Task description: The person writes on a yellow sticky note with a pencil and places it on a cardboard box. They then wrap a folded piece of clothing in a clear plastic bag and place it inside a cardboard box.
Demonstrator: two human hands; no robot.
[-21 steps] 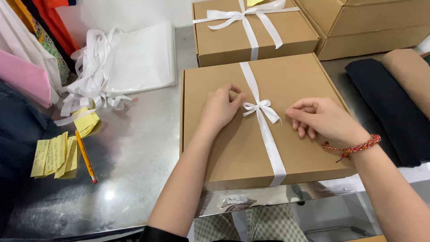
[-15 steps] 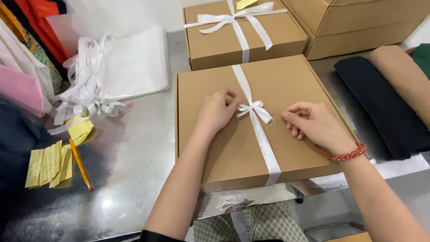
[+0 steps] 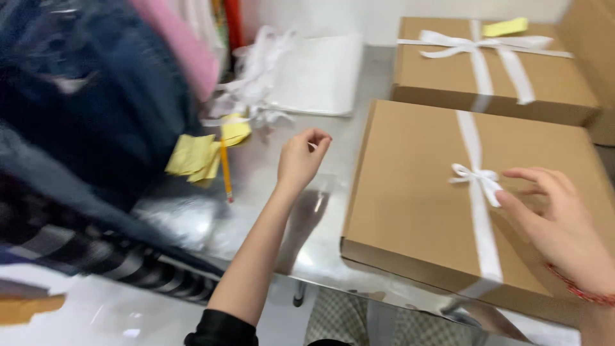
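While the right hand [image 3: 564,224], fingers spread and empty, touches the white bow [image 3: 475,178] on the brown box [image 3: 410,198], the left hand [image 3: 301,159] hovers loosely curled, holding nothing.

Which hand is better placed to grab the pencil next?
Left. The left hand hovers over the metal table, loosely curled and empty, close to the pencil by the yellow notes. The right hand is over the ribboned box, farther away.

Left hand [image 3: 301,157]: bare, forearm uncovered, black sleeve [image 3: 221,330] pushed up near elbow. Right hand [image 3: 564,224]: bare, red braided bracelet [image 3: 580,289] at wrist (partly cut off by frame edge).
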